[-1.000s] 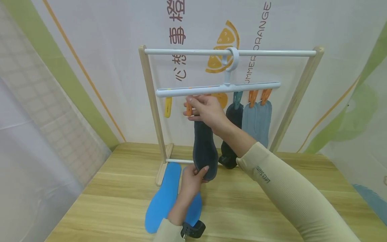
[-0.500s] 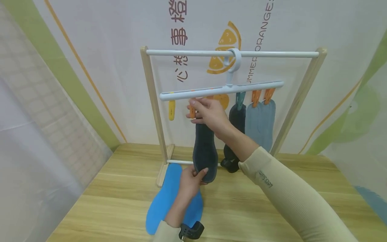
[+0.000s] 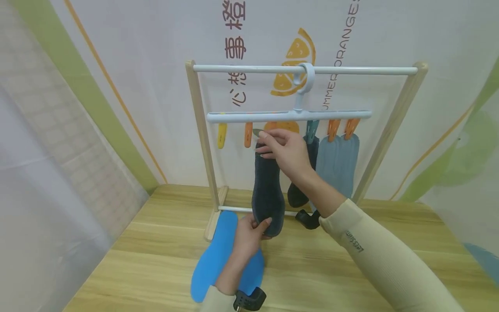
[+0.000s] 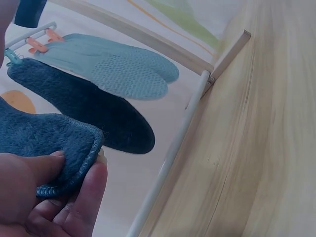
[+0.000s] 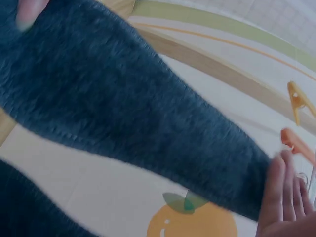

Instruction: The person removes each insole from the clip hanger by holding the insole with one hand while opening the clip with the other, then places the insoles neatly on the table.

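Note:
A dark, fuzzy insole (image 3: 268,186) with a stitched edge hangs upright between my hands. My left hand (image 3: 248,232) pinches its lower end, thumb (image 4: 47,165) on the fuzzy face and fingers behind. At the narrow upper end, my right hand (image 3: 286,151) holds the insole; that end is hidden behind its fingers (image 5: 277,190). Just left of the right hand, an orange clothespin (image 3: 248,135) dangles from the pale blue hanger (image 3: 253,116), holding nothing. Another orange clothespin (image 3: 270,125) shows partly behind that hand.
The hanger hooks over the rack's white bar (image 3: 362,69). A second dark insole (image 4: 108,116) hangs from a teal clothespin (image 3: 312,128); light blue insoles (image 3: 338,160) hang from orange ones. A yellow clothespin (image 3: 221,135) is far left. Blue insoles (image 3: 212,264) lie on the wooden table (image 3: 152,260).
My right hand has left the orange clothespin and shifted slightly right to the insole's upper end. The hanger has swung from tilted to nearly level. My left hand keeps its pinch.

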